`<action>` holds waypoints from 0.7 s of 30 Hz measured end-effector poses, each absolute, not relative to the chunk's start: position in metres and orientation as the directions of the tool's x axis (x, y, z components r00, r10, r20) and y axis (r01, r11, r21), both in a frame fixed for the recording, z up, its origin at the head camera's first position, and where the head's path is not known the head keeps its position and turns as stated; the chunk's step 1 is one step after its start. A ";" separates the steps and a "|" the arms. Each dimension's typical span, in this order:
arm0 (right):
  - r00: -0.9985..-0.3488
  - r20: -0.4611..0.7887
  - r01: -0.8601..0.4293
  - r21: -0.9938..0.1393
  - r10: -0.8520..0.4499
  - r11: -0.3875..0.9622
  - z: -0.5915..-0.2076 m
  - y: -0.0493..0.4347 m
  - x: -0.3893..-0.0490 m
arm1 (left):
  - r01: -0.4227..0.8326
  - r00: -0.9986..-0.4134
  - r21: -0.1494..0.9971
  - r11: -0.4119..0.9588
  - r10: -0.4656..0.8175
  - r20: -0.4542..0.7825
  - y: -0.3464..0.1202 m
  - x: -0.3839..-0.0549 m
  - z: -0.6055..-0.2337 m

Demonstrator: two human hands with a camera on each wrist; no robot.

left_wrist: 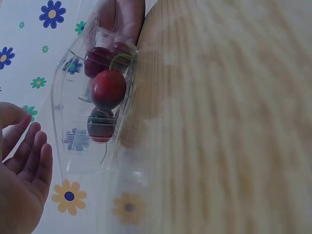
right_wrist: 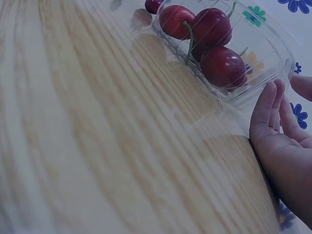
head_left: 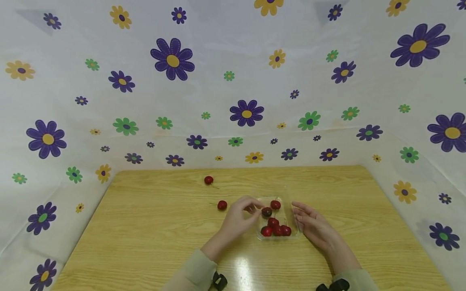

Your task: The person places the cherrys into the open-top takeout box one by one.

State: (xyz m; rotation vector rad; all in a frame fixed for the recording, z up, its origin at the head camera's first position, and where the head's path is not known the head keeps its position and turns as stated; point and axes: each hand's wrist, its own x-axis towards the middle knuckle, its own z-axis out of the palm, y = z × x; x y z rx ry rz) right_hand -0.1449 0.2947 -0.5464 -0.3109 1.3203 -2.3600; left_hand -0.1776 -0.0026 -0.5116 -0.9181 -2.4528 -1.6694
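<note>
A clear plastic box (head_left: 278,237) on the table holds several dark red cherries (head_left: 273,222), some with green stems. My left hand (head_left: 238,216) is at the box's left rim, its fingertips close to a dark cherry (head_left: 267,211). In the left wrist view the left fingers (left_wrist: 30,153) bend loosely, and no cherry shows between them. At the box's right side is my right hand (head_left: 316,226). Its fingers (right_wrist: 267,105) are nearly straight and lie against or very near the wall; exact contact is hard to tell.
Two loose cherries lie on the wooden table (head_left: 153,226) left of the box: a near one (head_left: 222,205) and a far one (head_left: 208,180), both stemmed. A white flowered cloth (head_left: 204,93) encloses the table's back and sides. Dark bands (head_left: 219,280) circle both wrists.
</note>
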 end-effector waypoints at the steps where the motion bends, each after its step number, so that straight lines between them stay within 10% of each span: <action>1: -0.889 -0.010 0.247 -0.853 -0.458 -0.460 -0.547 0.295 -0.145 | 0.486 -0.826 0.838 0.248 0.444 0.347 -0.004 -0.178 -0.511; 21: -0.894 -0.024 0.248 -0.857 -0.447 -0.451 -0.547 0.296 -0.144 | 0.427 -0.883 0.853 0.301 0.342 0.321 -0.031 -0.194 -0.512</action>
